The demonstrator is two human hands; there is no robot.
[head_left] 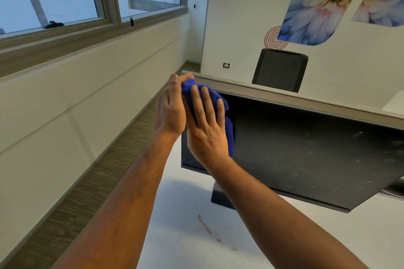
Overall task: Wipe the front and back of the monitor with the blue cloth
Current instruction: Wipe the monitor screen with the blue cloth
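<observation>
A black monitor (306, 153) stands on a white desk, its dark screen facing me and speckled with dust and smears. The blue cloth (229, 135) lies against the screen's upper left corner. My right hand (207, 124) presses flat on the cloth, fingers spread and pointing up. My left hand (170, 107) grips the monitor's left edge, with its fingers curled over the top corner and touching the top of the cloth. The monitor's stand base (220, 196) shows below my right forearm. The back of the monitor is hidden.
The white desk (192, 236) carries a brown smudge and crumbs in front of the stand. A grey partition rail (284, 94) runs behind the monitor, with a black chair (279, 70) beyond it. Windows and a carpeted floor strip are on the left.
</observation>
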